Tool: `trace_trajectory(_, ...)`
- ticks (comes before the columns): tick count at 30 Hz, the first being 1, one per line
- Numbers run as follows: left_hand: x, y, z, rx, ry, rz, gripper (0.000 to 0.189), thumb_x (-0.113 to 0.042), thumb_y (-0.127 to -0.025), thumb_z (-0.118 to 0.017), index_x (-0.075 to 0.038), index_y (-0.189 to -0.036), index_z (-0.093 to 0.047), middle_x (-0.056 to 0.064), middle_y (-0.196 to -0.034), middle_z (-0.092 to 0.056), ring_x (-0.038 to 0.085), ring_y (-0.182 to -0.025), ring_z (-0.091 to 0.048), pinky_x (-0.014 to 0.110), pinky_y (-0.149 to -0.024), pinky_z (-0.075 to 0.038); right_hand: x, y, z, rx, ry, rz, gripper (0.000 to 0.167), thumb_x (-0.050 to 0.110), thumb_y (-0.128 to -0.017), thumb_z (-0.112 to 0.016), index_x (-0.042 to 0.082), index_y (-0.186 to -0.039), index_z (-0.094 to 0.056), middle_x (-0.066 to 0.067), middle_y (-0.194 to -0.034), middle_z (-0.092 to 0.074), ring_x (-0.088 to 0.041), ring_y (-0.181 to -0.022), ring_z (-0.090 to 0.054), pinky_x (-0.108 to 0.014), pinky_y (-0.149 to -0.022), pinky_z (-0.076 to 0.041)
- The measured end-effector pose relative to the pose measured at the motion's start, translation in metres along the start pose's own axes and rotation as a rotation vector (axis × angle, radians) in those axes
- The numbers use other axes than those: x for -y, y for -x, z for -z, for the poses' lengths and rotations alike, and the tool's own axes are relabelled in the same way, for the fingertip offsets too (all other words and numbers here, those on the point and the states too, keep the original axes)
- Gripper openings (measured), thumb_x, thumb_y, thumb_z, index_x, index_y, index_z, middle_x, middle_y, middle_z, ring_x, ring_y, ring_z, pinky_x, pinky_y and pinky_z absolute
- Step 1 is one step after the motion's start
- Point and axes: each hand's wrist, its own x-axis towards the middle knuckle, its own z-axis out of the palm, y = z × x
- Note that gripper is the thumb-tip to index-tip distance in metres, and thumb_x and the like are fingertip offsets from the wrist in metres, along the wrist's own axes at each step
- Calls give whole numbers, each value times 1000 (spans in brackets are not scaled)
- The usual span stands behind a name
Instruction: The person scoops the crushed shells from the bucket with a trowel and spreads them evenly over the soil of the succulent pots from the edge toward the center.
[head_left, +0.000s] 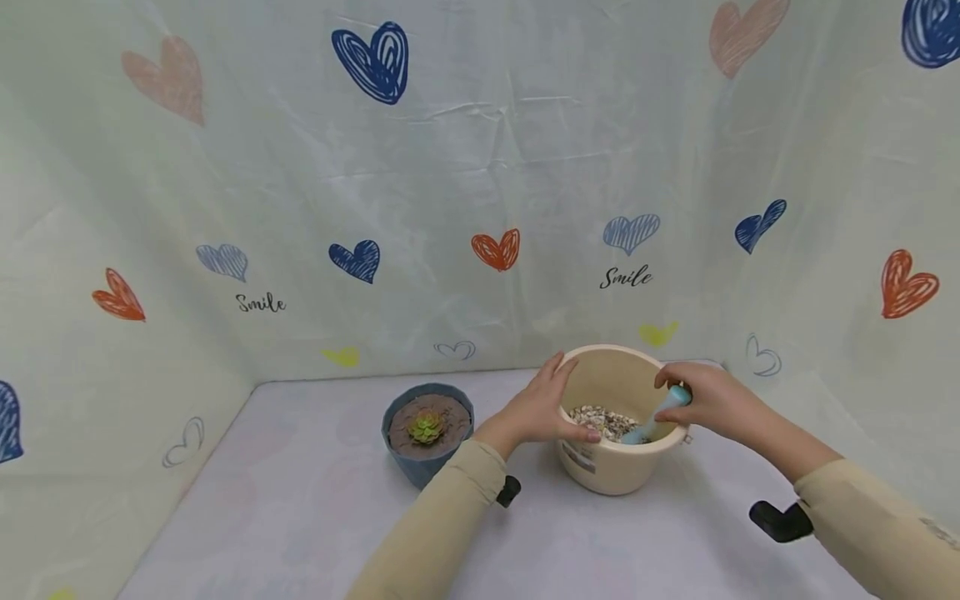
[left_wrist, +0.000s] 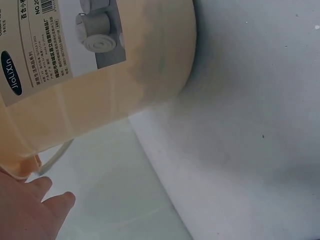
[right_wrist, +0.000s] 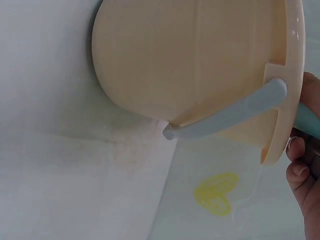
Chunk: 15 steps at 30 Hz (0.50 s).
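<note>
A cream plastic bucket (head_left: 603,477) stands on the table, with mixed pale and dark gravel (head_left: 596,417) in its bottom. My left hand (head_left: 536,410) holds the bucket's left rim, fingers spread along it and thumb at the front edge. In the left wrist view, its fingertips (left_wrist: 61,202) show beside the rim. Over the right rim, my right hand (head_left: 708,402) grips the handle of a small light blue shovel (head_left: 658,414). The shovel slants down into the bucket, its lower end at the gravel. In the right wrist view, a grey-blue bail handle (right_wrist: 235,110) hangs along the bucket's side.
Left of the bucket sits a blue-grey pot (head_left: 408,468) of brown soil with a green succulent (head_left: 426,427) in it. A pale cloth covers the table (head_left: 300,500). Behind it hangs a sheet (head_left: 450,167) printed with hearts.
</note>
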Motion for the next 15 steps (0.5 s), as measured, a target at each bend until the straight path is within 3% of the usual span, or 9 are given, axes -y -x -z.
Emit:
trace_trajectory(7, 0, -1, 0, 4, 33, -6, 118, -58, -68, -82, -27, -158, -12, 6, -163, -2, 30, -145, -18, 51, -108, -32, -6, -2, -1, -45, -102, 0, 40, 14, -74, -86, 0, -104, -65, -8, -93, -65, -16, -73, -54, -27, -60, -49)
trace_trajectory(15, 1, -1, -1, 5, 61, -1, 117, -55, -69, -84, -30, -158, -12, 5, -163, 0, 32, -144, -21, 53, -108, -32, -8, 0, 1, -143, -71, 65, 36, 7, -73, -85, -1, -102, -66, -11, -95, -65, -16, -74, -55, -26, -61, -50)
